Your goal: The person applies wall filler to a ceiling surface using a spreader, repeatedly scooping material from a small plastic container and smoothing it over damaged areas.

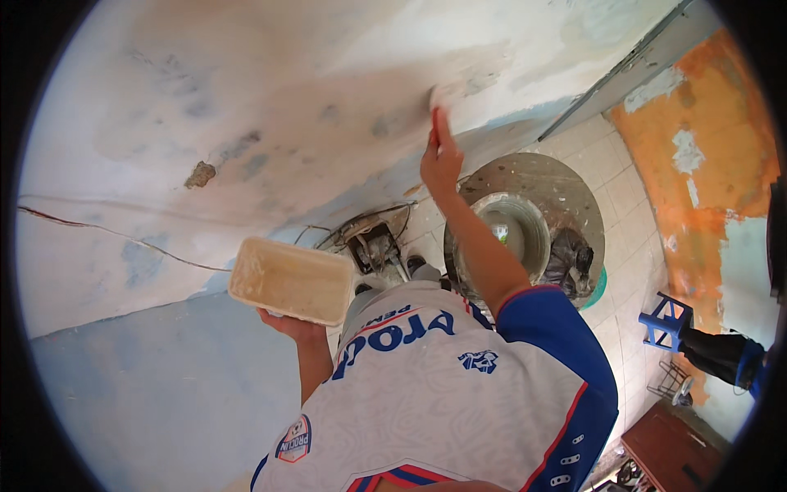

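While the left hand point(288, 326) grips a cream rectangular tub point(291, 280) from beneath, long axis level, the right hand point(441, 160) is closed on a red-handled tool point(434, 125), pressing it upward against the patchy wall point(270, 107), well apart from the tub.

There is one cream rectangular plastic tub point(292, 280), one red-handled tool point(434, 127), one large round grey drum point(525, 225), one blue plastic stool point(666, 320), one brown wooden table point(666, 447), and perhaps one black bag point(570, 258).
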### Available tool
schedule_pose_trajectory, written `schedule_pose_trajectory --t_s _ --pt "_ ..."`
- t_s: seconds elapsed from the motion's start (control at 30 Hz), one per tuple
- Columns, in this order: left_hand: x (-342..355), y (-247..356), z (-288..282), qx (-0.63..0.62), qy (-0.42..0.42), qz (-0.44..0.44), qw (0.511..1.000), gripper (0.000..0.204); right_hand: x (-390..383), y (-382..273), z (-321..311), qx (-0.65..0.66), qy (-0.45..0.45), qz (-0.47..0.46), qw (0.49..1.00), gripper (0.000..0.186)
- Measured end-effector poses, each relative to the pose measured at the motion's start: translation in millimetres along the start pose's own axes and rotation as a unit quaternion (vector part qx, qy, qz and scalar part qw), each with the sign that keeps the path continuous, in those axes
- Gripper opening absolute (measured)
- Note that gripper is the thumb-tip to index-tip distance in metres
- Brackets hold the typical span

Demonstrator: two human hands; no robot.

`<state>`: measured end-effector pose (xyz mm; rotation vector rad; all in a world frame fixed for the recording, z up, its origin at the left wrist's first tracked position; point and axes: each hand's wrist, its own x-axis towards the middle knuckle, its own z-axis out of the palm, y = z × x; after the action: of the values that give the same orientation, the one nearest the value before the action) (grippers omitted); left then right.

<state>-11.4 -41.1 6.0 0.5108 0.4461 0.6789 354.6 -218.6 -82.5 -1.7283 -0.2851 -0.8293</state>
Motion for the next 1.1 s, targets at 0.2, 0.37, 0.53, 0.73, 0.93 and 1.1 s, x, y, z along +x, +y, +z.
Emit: schedule_pose_trajectory --t_s 0.2,0.37,0.53,0.73,0.93,1.1 --pt "-6.0 -5.0 -36.4 -0.04 -0.009 -0.013 0.999 0.076 27.1 -12.5 -59.1 -0.034 0.0 0.206 0.978 0.038" --pt "-14.0 -7.0 -23.1 -0.022 0.031 -0.016 0.999 0.075 99.8 28.9 -44.3 -0.03 0.113 0.105 0.988 0.041" --pt "-10.7 -1.0 -16.2 -0.013 0.015 0.005 1.0 0.073 -27.8 -43.0 -1.0 -0.033 -0.088 0.137 0.986 0.042" --pt "-17.1 11.8 -44.6 -0.062 -0.042 0.01 0.997 0.072 35.4 -35.0 -42.7 0.055 0.013 0.191 0.98 0.039" --pt "-21.4 2.5 -29.4 -0.029 0.034 0.025 0.999 0.073 79.5 1.6 -17.1 -0.063 0.063 0.146 0.985 0.045" --pt "-11.3 -3.6 -29.7 -0.063 -0.054 0.017 0.996 0.069 -50.2 -45.7 -5.0 0.051 -0.08 0.102 0.99 0.05"
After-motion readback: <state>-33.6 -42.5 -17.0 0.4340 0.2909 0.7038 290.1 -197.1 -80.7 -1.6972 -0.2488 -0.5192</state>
